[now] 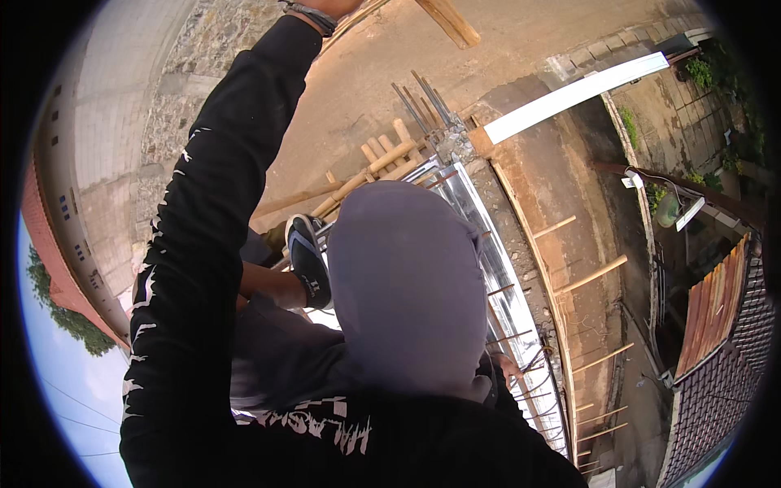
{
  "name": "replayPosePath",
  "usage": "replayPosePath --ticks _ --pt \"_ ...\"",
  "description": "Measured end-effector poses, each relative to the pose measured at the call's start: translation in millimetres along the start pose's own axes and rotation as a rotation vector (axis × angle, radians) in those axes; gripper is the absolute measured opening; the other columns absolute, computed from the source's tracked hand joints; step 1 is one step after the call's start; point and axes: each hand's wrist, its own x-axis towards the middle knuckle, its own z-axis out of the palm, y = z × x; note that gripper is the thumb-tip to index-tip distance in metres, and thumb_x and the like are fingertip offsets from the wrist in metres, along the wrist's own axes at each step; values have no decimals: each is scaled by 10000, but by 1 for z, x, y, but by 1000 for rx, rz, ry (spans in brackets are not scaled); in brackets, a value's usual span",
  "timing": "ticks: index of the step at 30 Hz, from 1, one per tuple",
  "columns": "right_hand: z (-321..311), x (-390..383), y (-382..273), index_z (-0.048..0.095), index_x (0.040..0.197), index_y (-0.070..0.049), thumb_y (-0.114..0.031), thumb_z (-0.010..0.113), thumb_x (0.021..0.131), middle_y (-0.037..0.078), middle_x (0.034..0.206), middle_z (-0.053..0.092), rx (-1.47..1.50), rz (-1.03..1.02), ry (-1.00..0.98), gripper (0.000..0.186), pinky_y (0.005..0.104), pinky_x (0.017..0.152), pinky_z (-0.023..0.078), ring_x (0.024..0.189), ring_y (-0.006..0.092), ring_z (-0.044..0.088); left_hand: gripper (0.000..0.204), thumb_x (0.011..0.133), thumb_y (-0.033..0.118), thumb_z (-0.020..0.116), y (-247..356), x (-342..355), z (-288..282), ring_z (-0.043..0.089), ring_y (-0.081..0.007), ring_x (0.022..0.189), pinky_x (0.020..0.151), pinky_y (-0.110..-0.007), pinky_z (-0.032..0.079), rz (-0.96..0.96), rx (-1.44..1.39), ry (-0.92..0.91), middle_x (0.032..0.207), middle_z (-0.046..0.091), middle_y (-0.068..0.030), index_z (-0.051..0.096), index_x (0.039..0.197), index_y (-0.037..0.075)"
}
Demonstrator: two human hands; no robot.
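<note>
The wooden beam (448, 19) is the thing nearest my left hand (327, 6). It slants across the top edge, well above the grey hood (407, 285) and just to the right of the hand. The hand is almost wholly cut off by the frame, with only a wrist and a dark band showing, so I cannot tell whether the fingers are apart or closed, or whether they touch the beam. The black sleeve (203, 244) with white markings runs up to it from the lower edge, left of the hood. Low on the hood's right side, a sliver of what I take to be my right hand (508, 368) peeks out by thin steel bars; its grip is hidden too. Just left of the hood, a foot in a dark sandal (307, 262) rests. Above the hood are bamboo poles (382, 159) and upright rebar ends (419, 102), with a long white board (578, 93) further right.
</note>
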Motion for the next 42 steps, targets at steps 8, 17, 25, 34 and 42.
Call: replayPosePath --ticks 8,17,25,34,42 --pt "-28 -5 -33 383 1403 95 -399 546 968 274 1252 577 49 -257 -180 678 446 946 491 1099 359 616 266 769 10 762 -48 -87 27 631 -186 953 833 -326 518 -192 -261 -7 1050 662 -88 660 1012 44" --pt "-91 -91 -144 399 1405 66 -334 600 951 247 1246 586 243 -587 -510 637 433 955 487 1101 331 616 358 775 18 781 -113 -195 62 665 -165 961 882 -311 544 -415 -518 -200 1053 698 -43 668 1105 102" --pt "-213 -258 -374 414 1406 40 -276 648 937 224 1241 594 379 -1241 -719 613 422 962 482 1103 306 615 373 748 11 801 -62 -162 99 657 -180 1010 935 -337 529 -369 -773 -198 1054 700 -41 666 1085 97" --pt "-175 -421 -518 404 1403 27 -206 714 876 240 1164 620 -170 -1905 -670 654 406 885 507 1060 278 630 274 775 70 773 -40 -84 60 690 -182 948 880 -307 558 -235 -897 132 1005 717 -59 683 1033 93" --pt "-137 -402 -533 530 1252 44 -47 611 848 52 802 604 -20 -1631 -1072 422 286 581 468 676 129 585 336 828 161 820 -48 -89 28 665 -111 925 849 -288 560 -205 -860 142 1042 713 -19 681 1122 77"
